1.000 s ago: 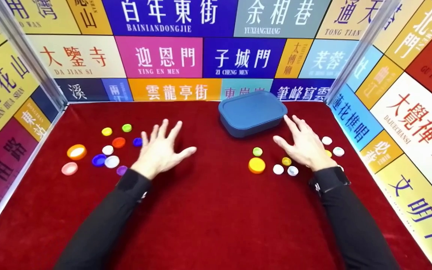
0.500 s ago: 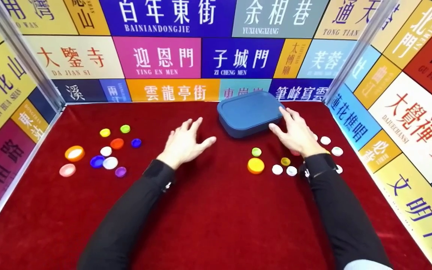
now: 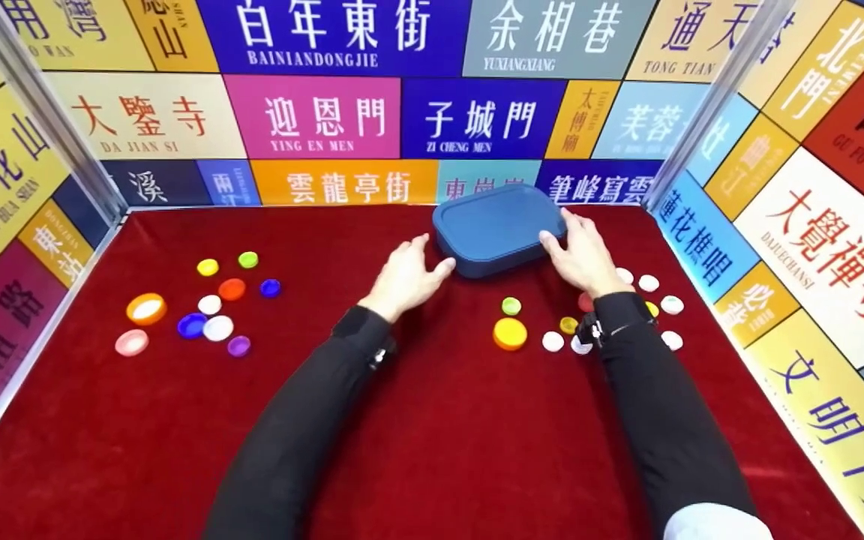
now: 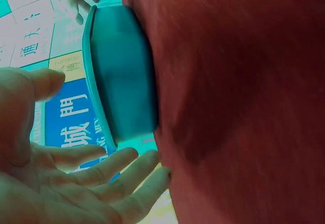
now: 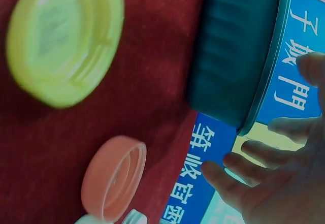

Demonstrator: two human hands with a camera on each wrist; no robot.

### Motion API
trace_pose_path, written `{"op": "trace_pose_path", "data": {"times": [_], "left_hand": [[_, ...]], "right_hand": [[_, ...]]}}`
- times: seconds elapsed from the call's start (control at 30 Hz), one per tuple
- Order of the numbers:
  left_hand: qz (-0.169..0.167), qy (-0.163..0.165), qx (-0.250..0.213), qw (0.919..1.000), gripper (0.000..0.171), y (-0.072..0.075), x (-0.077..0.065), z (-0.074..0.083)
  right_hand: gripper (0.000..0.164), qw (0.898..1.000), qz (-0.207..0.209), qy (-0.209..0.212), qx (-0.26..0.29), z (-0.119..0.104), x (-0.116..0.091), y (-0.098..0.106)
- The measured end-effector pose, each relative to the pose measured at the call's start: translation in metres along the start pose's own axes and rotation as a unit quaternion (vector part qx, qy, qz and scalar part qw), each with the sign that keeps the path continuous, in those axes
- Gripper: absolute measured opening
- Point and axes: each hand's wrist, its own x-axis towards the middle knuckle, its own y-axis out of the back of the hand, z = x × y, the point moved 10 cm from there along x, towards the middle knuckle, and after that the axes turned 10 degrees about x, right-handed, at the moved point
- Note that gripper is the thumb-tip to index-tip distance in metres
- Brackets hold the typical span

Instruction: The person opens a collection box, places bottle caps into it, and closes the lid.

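A blue lidded box (image 3: 499, 229) with rounded corners lies at the back of the red cloth, to the right of the middle. My left hand (image 3: 404, 279) is at its left front corner, thumb pointing toward the box. In the left wrist view the left fingers (image 4: 139, 181) are spread and hold nothing. On the opposite side, my right hand (image 3: 588, 253) has its thumb and fingertips right at the box's right end. The right wrist view shows the right fingers (image 5: 251, 155) relaxed and spread beside the box wall (image 5: 236, 46), with nothing in the palm.
Several bottle caps lie on the left, including an orange cap (image 3: 146, 308) and a purple cap (image 3: 238, 346). More are on the right, among them a large yellow cap (image 3: 510, 334) and a white cap (image 3: 672, 304). Sign-printed panels (image 3: 327, 116) wall in the table.
My left hand has moved right, from beside the left caps to the box's left front corner. My right hand has shifted slightly left and up to the box's right end. The box stays put.
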Motion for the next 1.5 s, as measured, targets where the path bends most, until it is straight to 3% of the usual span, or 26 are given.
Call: {"op": "trace_pose_path", "data": {"times": [0.3, 0.5, 0.9, 1.13, 1.3, 1.43, 1.5], "left_hand": [[0.024, -0.008, -0.043, 0.9987, 0.07, -0.015, 0.017, 0.02], [0.057, 0.0, -0.047, 0.9973, 0.056, -0.012, 0.023, 0.024], [0.089, 0.045, -0.05, 0.9937, 0.046, 0.001, 0.019, 0.004], [0.088, 0.035, -0.054, 0.994, 0.044, 0.007, 0.015, -0.001], [0.083, 0.035, -0.063, 0.9939, 0.039, 0.012, 0.011, -0.007], [0.08, 0.047, -0.09, 0.9916, 0.036, 0.016, 0.005, -0.015], [0.077, 0.052, -0.105, 0.9902, 0.036, 0.016, 0.003, -0.019]], "right_hand": [[0.077, 0.999, 0.021, -0.021, 0.034, 0.007, 0.008, 0.001], [0.075, 0.997, 0.033, -0.031, 0.06, 0.007, 0.011, 0.0], [0.076, 0.994, 0.061, -0.054, 0.072, 0.012, 0.007, -0.005], [0.073, 0.992, 0.071, -0.056, 0.087, 0.014, 0.006, -0.006], [0.068, 0.985, 0.08, -0.056, 0.144, 0.029, 0.01, -0.01], [0.061, 0.981, 0.081, -0.068, 0.163, 0.026, 0.007, -0.015], [0.059, 0.982, 0.081, -0.083, 0.145, 0.011, -0.002, -0.015]]}}
